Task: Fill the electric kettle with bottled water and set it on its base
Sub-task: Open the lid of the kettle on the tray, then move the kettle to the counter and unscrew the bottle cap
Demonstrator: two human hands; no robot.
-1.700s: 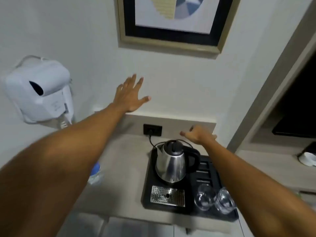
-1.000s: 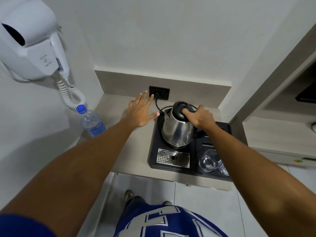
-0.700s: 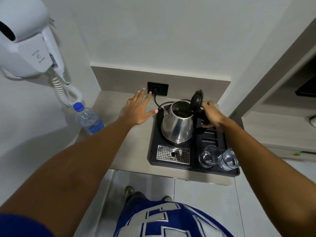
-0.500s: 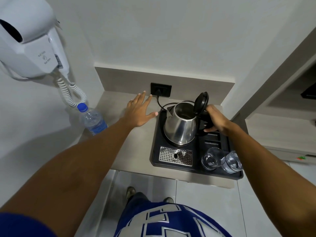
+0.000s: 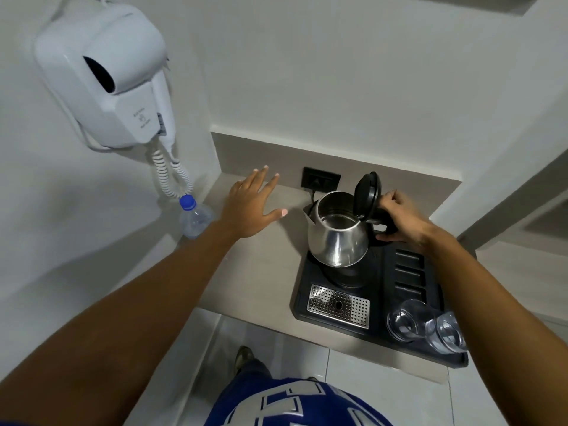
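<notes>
The steel electric kettle (image 5: 336, 238) is lifted slightly and tilted above its round black base (image 5: 345, 276) on the black tray (image 5: 381, 330). Its black lid (image 5: 366, 193) stands open, and the inside looks empty. My right hand (image 5: 399, 221) is closed around the kettle's black handle. My left hand (image 5: 253, 207) hovers flat over the beige counter, fingers spread, holding nothing. A clear water bottle with a blue cap (image 5: 193, 218) stands at the counter's left end, a little left of my left hand.
Two upturned glasses (image 5: 425, 324) and a perforated metal drip grid (image 5: 338, 305) sit on the tray's front. A black wall socket (image 5: 319, 181) holds the kettle's cord. A white wall hairdryer (image 5: 107, 78) with coiled cord hangs above the bottle. Walls close in left, back and right.
My right hand flipped the kettle's lid open, took the handle and raised the kettle off its base. My left hand dropped from the wall to just over the counter.
</notes>
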